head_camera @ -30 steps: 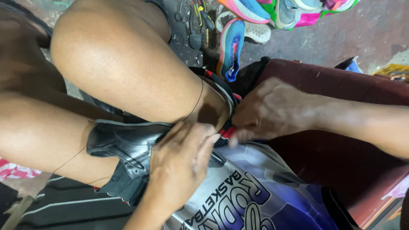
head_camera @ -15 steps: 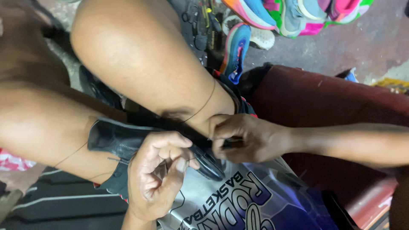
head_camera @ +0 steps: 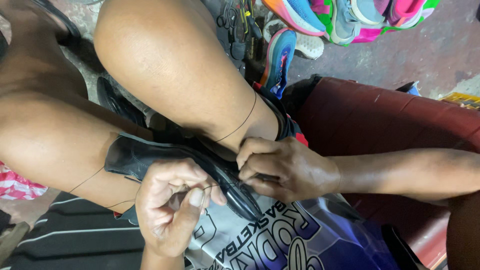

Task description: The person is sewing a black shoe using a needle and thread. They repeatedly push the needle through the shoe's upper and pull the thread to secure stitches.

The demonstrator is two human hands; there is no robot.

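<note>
A black leather shoe lies wedged between my bare knees, toe pointing to the lower right. My left hand sits just below the shoe, thumb and fingers pinched on a thin dark thread that loops up over my leg. My right hand is closed around the shoe's front part, fingers curled over its edge. Whether it also holds a tool is hidden by the fingers.
A printed purple and white cloth covers my lap. A dark red padded seat lies at right. Several colourful sports shoes and hand tools lie on the concrete floor ahead. A black sandal sits under my leg.
My right hand has come in from the right and closed on the shoe's front. My left hand turned over and now pinches the thread lower down.
</note>
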